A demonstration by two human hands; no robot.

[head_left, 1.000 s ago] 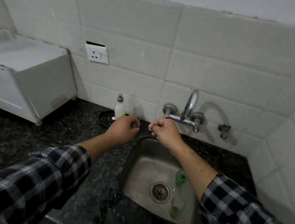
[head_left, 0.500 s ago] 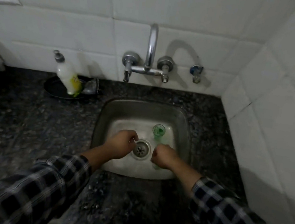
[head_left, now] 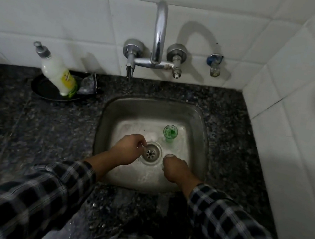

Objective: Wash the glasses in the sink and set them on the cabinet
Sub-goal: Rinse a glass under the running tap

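A steel sink (head_left: 111, 112) is set into a dark granite counter. A green glass (head_left: 170, 133) stands upright in the basin, behind and right of the drain (head_left: 150, 152). My right hand (head_left: 178, 172) is low in the basin to the right of the drain and grips a clear glass (head_left: 169, 156), of which only the rim shows past my knuckles. My left hand (head_left: 127, 150) is on the drain's left, its fingers curled and the fingertips at the drain's rim. I see nothing held in it.
The tap (head_left: 159, 34) arches over the back of the sink, and a small valve (head_left: 214, 64) sits to its right. A soap bottle (head_left: 58, 71) and a scrubber (head_left: 88, 86) lie in a black dish (head_left: 41, 88) at the back left. A tiled wall (head_left: 293, 128) stands close on the right.
Both hands dropped from the tap down into the basin. My head tilted down over the sink, and my right hand came round the clear glass.
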